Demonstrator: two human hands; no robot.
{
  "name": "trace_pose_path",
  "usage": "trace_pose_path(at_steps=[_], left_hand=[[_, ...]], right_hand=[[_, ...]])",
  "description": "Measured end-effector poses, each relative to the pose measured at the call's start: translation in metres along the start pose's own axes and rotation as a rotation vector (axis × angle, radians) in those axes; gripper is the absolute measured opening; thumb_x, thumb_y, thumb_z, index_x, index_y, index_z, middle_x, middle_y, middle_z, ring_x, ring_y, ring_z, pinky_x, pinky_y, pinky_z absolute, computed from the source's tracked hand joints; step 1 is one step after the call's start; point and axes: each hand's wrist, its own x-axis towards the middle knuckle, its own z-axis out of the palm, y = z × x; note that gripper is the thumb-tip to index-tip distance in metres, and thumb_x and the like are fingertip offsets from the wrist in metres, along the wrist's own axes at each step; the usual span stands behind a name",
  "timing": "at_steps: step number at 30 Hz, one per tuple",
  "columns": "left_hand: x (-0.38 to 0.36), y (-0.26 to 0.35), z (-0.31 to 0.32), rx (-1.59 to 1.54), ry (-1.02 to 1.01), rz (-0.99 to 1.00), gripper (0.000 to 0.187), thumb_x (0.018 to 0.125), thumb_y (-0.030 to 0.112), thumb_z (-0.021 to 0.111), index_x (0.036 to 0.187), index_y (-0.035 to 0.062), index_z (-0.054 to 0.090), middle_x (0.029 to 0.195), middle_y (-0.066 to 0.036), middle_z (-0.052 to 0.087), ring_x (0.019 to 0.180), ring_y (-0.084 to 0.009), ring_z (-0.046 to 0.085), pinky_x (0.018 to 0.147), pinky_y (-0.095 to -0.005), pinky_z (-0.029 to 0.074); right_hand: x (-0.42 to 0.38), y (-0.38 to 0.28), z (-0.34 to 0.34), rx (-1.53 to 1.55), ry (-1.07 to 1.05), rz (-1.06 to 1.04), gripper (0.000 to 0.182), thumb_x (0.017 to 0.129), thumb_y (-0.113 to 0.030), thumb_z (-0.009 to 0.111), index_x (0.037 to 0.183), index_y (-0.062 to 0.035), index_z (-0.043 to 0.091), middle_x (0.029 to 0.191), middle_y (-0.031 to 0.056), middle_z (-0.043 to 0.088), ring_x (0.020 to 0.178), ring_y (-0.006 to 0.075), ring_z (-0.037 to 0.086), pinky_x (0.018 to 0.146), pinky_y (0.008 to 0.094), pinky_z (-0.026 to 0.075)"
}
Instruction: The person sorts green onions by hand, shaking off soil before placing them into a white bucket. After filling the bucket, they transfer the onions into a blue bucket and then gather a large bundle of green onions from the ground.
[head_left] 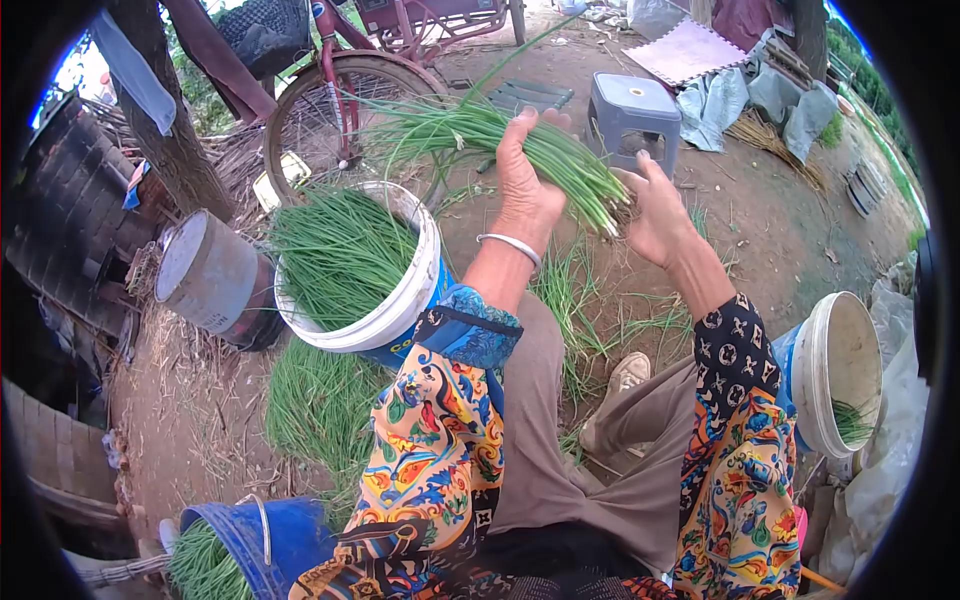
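Bare brown earthen ground (790,245), straw littered toward its left side. Near its far edge: a red metal-framed cycle (335,100) with a large spoked wheel; to the right there, a pink flat mat with a toothed edge (690,50).

Containers: a white-rimmed bucket with a blue side (440,285), packed with thin green stalks, stands beside the left forearm, the closest obstruction on that side. A dull cylindrical metal can (215,280) is just left of it. A blue plastic bucket (285,545), also with green stalks, lies toward the near left corner; a white-and-blue bucket (822,370), few stalks inside, tilts at the right. A grey plastic stool (635,95) stands beyond the hands. A heap of loose green stalks (325,405) covers ground between the buckets on the left.

Specimen: a bunch of long, slender green stalks (530,150), held above the ground — tops fanning left, pale whitish bases gathered right, brownish at the ends.

Left hand (530,185): wrapped around the bunch, thumb uppermost. Right hand (655,210): at the bases, thumb raised; fingers partly hidden — grip cannot be told.
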Motion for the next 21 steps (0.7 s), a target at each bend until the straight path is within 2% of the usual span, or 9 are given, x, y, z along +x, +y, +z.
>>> trace_pose_path(at_steps=[3,4,8,11,15,17,18,21], left_hand=[[0.000,0.003,0.000,-0.045,-0.039,-0.016,0.022,0.075,0.016,0.067,0.091,0.0096,0.053,0.095,-0.010,0.063,0.098,-0.0291,0.060,0.093,-0.0497,0.042],[-0.001,0.007,-0.002,-0.055,0.008,-0.006,0.022,0.076,0.015,0.066,0.092,0.0098,0.052,0.096,-0.009,0.062,0.100,-0.0288,0.059,0.093,-0.0491,0.042],[0.002,0.014,-0.008,-0.094,0.058,-0.018,0.023,0.075,0.015,0.066,0.093,0.0102,0.052,0.094,-0.009,0.062,0.100,-0.0279,0.059,0.094,-0.0492,0.042],[-0.006,0.015,-0.004,-0.098,0.005,-0.030,0.016,0.076,0.016,0.066,0.086,0.0095,0.055,0.087,-0.007,0.062,0.088,-0.0273,0.062,0.084,-0.0467,0.048],[-0.022,0.044,0.006,0.039,-0.017,0.125,0.013,0.077,0.016,0.066,0.082,0.0084,0.057,0.080,-0.007,0.062,0.078,-0.0267,0.063,0.075,-0.0437,0.052],[-0.034,0.089,-0.001,0.121,-0.036,0.200,0.013,0.078,0.017,0.065,0.082,0.0075,0.057,0.078,-0.007,0.061,0.076,-0.0261,0.063,0.073,-0.0426,0.053],[-0.038,0.116,-0.005,0.178,-0.072,0.230,0.012,0.079,0.016,0.064,0.082,0.0067,0.057,0.077,-0.008,0.061,0.076,-0.0255,0.062,0.075,-0.0432,0.053],[-0.046,0.200,-0.022,0.294,-0.124,0.378,0.011,0.081,0.015,0.062,0.082,0.0047,0.057,0.076,-0.008,0.059,0.076,-0.0243,0.060,0.080,-0.0434,0.052]], right_hand=[[-0.007,-0.004,0.005,-0.084,0.068,-0.065,0.071,0.093,-0.051,0.037,0.134,0.0060,0.033,0.125,0.0195,0.049,0.111,0.0286,0.051,0.089,0.0476,0.044],[-0.012,-0.007,0.009,-0.150,0.191,-0.094,0.068,0.092,-0.052,0.038,0.130,0.0050,0.041,0.121,0.0191,0.053,0.109,0.0274,0.053,0.089,0.0445,0.044],[-0.017,-0.010,0.004,-0.718,0.154,-0.352,0.062,0.092,-0.052,0.041,0.117,0.0014,0.058,0.117,0.0150,0.058,0.106,0.0243,0.053,0.090,0.0364,0.041],[-0.024,-0.006,0.021,-0.858,-0.044,-0.350,0.059,0.093,-0.050,0.041,0.118,0.0009,0.057,0.113,0.0116,0.060,0.102,0.0230,0.055,0.090,0.0344,0.040],[-0.022,-0.009,0.012,-0.771,-0.008,-0.270,0.058,0.095,-0.048,0.040,0.117,0.0034,0.056,0.108,0.0131,0.062,0.094,0.0206,0.059,0.085,0.0326,0.045],[-0.022,-0.010,0.007,-0.679,0.058,-0.251,0.058,0.095,-0.047,0.040,0.117,0.0053,0.055,0.107,0.0146,0.062,0.090,0.0196,0.060,0.082,0.0312,0.047],[-0.022,-0.013,0.004,-0.661,0.071,-0.263,0.056,0.096,-0.045,0.040,0.114,0.0056,0.055,0.102,0.0143,0.063,0.087,0.0171,0.061,0.077,0.0293,0.049],[-0.029,-0.025,0.005,-0.522,0.060,-0.291,0.051,0.096,-0.043,0.041,0.111,0.0027,0.056,0.097,0.0107,0.063,0.083,0.0145,0.060,0.074,0.0276,0.049]])
